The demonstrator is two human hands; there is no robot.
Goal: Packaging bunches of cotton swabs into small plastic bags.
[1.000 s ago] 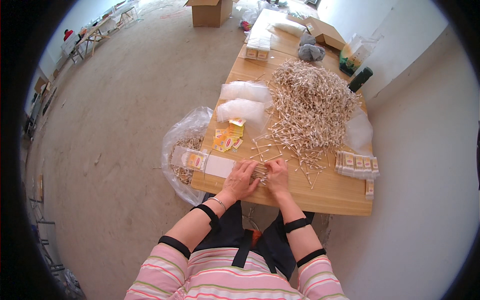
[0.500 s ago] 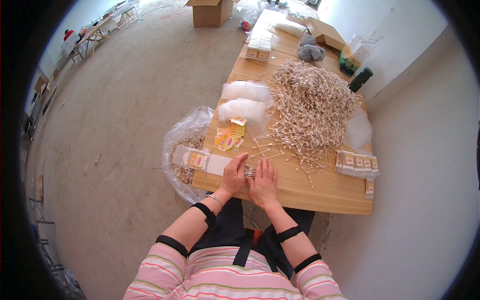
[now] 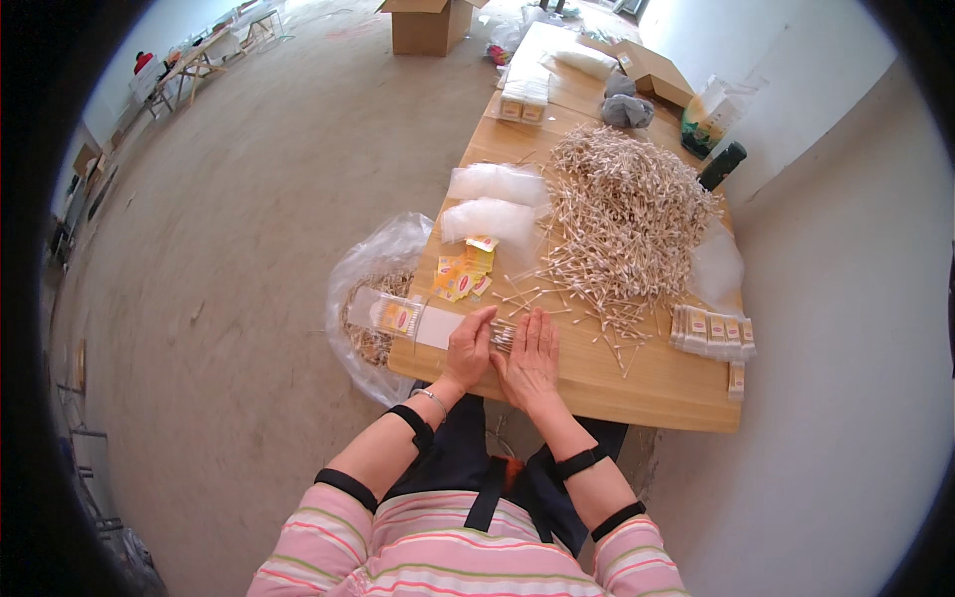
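Observation:
My left hand and my right hand lie side by side on the near edge of a wooden table. Between their fingers sits a small bundle of cotton swabs, squeezed from both sides. A big heap of loose cotton swabs covers the table's middle, with strays spread toward my hands. Left of my left hand lies a clear flat packet with a yellow label on a white sheet.
Yellow paper labels and clear bag stacks lie beyond my hands. Filled swab packets sit at the right edge. A plastic bag of packets hangs off the left edge. A cardboard box stands on the floor.
Both hands slid a little left along the near edge, then flattened with fingers stretched around the swab bundle.

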